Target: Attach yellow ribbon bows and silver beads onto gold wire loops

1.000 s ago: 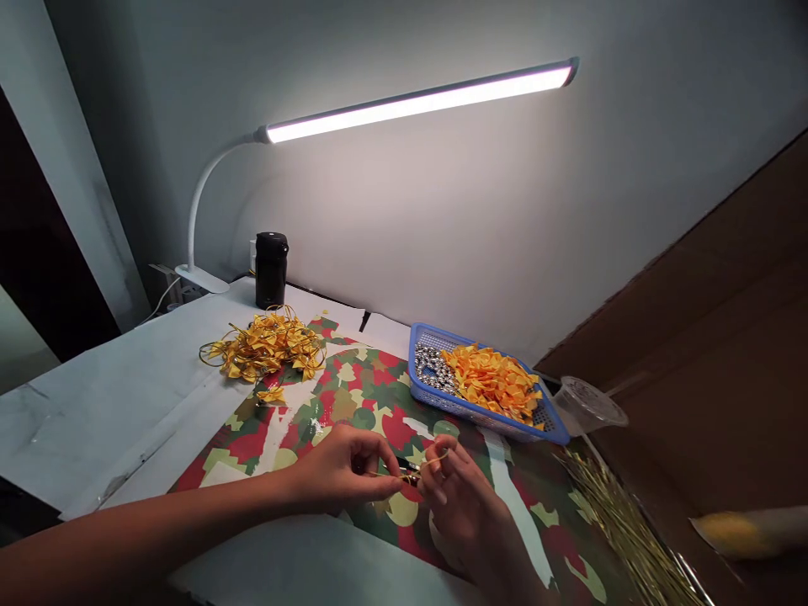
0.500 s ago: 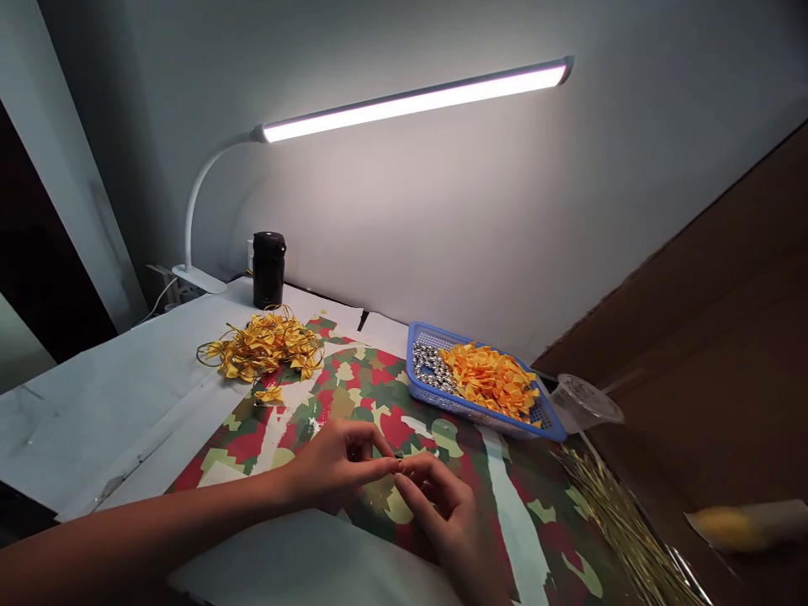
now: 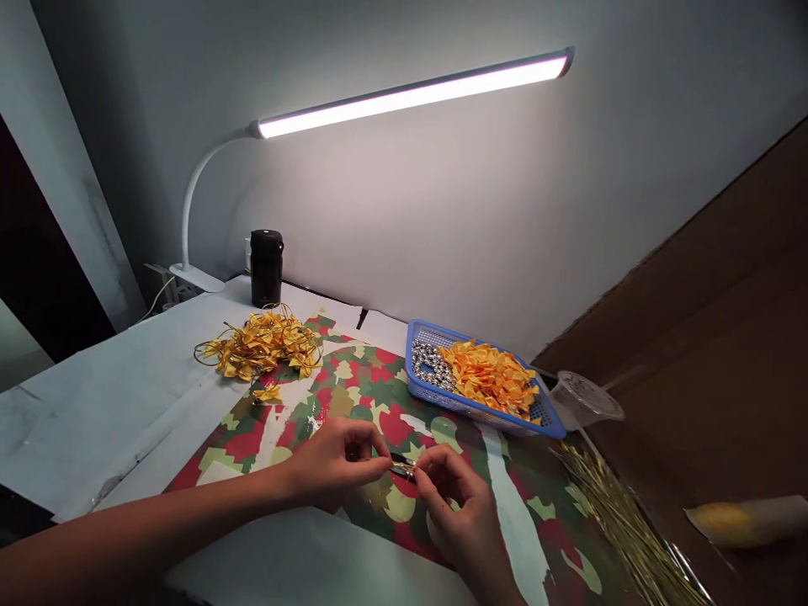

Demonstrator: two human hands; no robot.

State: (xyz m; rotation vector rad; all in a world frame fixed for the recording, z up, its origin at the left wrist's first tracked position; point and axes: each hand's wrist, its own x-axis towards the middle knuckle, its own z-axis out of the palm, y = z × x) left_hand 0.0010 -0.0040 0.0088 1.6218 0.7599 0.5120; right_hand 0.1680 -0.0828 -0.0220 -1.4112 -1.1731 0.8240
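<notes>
Over the patterned sheet, my left hand [image 3: 337, 459] and my right hand [image 3: 464, 509] face each other, thumb and forefinger pinched on each. A short length of thin gold cord [image 3: 402, 465] spans the small gap between the fingertips, with dark edges beside it. Its ends are hidden in my fingers. Beyond my left hand lies a tangled heap of yellow ribbon bows on gold cords [image 3: 265, 345]. Behind my right hand stands a blue plastic basket [image 3: 480, 412] holding loose yellow ribbon bows [image 3: 492, 379] and silver beads [image 3: 429, 366].
A bundle of gold cords [image 3: 619, 522] lies along the right edge, near a clear plastic cup [image 3: 584, 400]. At the back are a black bottle [image 3: 266, 269] and a clamped lamp [image 3: 417, 94]. The red and green patterned sheet [image 3: 372, 379] covers the middle of the table.
My right hand has moved a little right, away from the left. The fingertips, which met before, now stand apart with the gold cord showing between them.
</notes>
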